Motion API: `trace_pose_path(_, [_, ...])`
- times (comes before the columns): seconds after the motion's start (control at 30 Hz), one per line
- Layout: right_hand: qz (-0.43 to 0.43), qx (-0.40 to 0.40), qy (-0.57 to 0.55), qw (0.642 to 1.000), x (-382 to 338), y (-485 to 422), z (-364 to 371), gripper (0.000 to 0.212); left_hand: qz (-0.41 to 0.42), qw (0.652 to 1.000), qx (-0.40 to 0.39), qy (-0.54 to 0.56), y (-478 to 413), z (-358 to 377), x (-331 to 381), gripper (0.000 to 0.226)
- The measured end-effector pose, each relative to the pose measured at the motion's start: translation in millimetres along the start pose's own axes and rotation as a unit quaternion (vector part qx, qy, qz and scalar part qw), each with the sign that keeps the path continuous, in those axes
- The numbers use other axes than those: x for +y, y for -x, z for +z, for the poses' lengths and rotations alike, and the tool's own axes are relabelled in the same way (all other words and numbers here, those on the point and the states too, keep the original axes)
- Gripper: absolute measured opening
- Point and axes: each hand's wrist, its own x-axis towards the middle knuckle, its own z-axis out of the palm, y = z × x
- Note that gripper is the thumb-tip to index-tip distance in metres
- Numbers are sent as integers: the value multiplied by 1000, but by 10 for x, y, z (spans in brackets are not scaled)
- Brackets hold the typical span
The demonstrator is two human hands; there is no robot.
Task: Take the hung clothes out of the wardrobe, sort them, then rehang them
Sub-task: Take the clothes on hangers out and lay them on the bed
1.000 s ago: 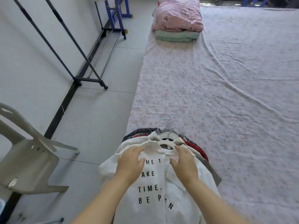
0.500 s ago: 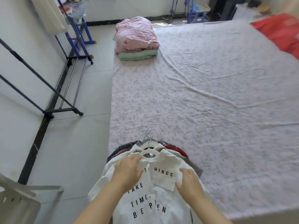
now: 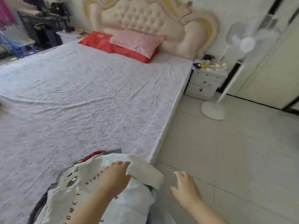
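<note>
White cotton shirt with black lettering [image 3: 90, 188]: tops the clothes pile at the bed's [image 3: 97, 97] near corner.
Your left hand [image 3: 115, 177]: fingers pinching its sleeve.
Your right hand [image 3: 186, 186]: fingers spread, empty, over floor.

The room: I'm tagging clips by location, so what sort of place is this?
A bedroom at home, most likely. A wide bed with a tufted headboard and pillows fills it, with a nightstand and standing fan beside it.
</note>
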Motion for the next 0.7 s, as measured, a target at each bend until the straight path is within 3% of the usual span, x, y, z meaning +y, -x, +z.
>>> trace_pose_path(0.13, [147, 43, -35, 988, 926, 830, -135, 54, 135, 989, -55, -21, -59, 172, 1048, 50])
trace_pose_path(0.27, [283, 76, -68, 954, 1730, 1731, -230, 48, 280, 954, -80, -77, 68, 425, 2237, 50])
trace_pose_path(0.47, [448, 143, -137, 872, 2756, 3199, -269, 51, 474, 864, -115, -126, 753, 1001, 4092, 49])
trace_pose_path(0.7, [574, 212, -201, 765, 3873, 4924, -199, 56, 625, 756, -127, -151, 2117, 1777, 6079, 49])
